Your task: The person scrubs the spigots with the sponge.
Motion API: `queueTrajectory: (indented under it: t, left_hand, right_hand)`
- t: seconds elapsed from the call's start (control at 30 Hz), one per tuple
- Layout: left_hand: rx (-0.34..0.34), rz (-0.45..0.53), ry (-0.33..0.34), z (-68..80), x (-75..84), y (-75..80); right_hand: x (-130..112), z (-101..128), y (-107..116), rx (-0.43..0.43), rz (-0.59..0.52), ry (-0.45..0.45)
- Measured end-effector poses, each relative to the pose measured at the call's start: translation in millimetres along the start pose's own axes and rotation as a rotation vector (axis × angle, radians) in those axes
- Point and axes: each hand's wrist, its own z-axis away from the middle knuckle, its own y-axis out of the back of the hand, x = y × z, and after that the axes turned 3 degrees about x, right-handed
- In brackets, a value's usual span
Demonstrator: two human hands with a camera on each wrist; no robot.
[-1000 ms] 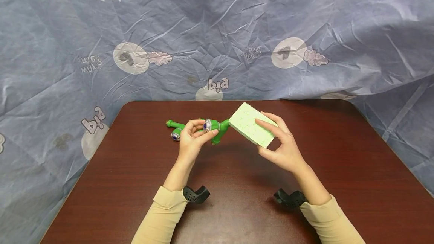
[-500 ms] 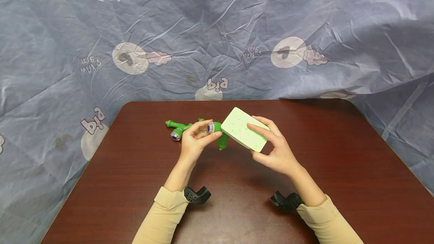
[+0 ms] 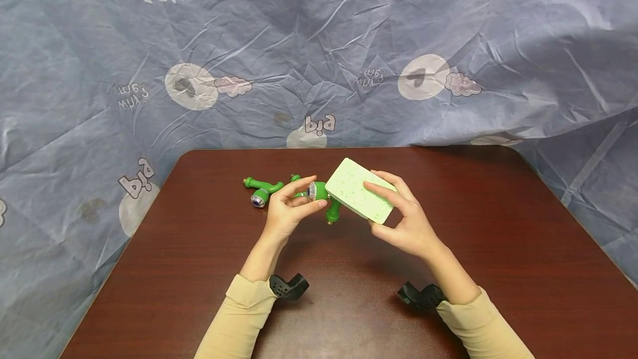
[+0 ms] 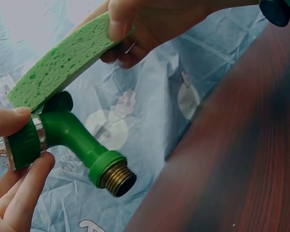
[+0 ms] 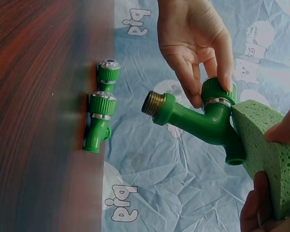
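Backdrop cloth (image 3: pixel 319 54) — blue-grey, creased, printed with clouds and lettering; it hangs behind and around everything.

Counter (image 3: pixel 498 248) — dark red-brown wood grain, carrying my forearms in tan sleeves (image 3: pixel 239 320).

Sponge (image 3: pixel 360 190) — pale green, porous block, held above the counter in my right hand (image 3: pixel 406 223); thumb underneath, fingers (image 3: pixel 381 188) curled over the top face. A second ago it sat higher and further right, clear of the tap; half a second ago it had come down and left to meet it, and now it rests against the tap's body. I judge the wiping contact is made, with the rubbing itself yet to do.

Held tap (image 4: pixel 67 133) — green plastic, elbow-shaped, lifted off the counter between my two hands. Brass threaded inlet (image 4: pixel 117 179) at one end, short spout opening beside the sponge, ribbed green knob with a silver ring at the other. My left hand (image 3: pixel 289 209) pinches that knob, thumb on one side, fingertips (image 5: pixel 210 65) on the other. Since a second ago the inlet end has swung lower, toward me.

Spare tap (image 3: pixel 261 188) — same green, two silver-ringed knobs, lying untouched on the counter beyond my left hand.
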Motion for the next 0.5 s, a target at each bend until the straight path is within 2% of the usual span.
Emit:
queueTrajectory:
  t: [0.27, 0.5]
  left_hand:
    - [-0.015, -0.032, -0.004, 0.7, 0.6, 0.6]
    - [0.046, -0.072, -0.011, -0.3, -0.9, -0.8]
  right_hand:
    - [0.9, 0.1, 0.7, 0.009, 0.024, 0.000]
    - [-0.3, -1.2, 2.2, 0.014, 0.071, -0.008]
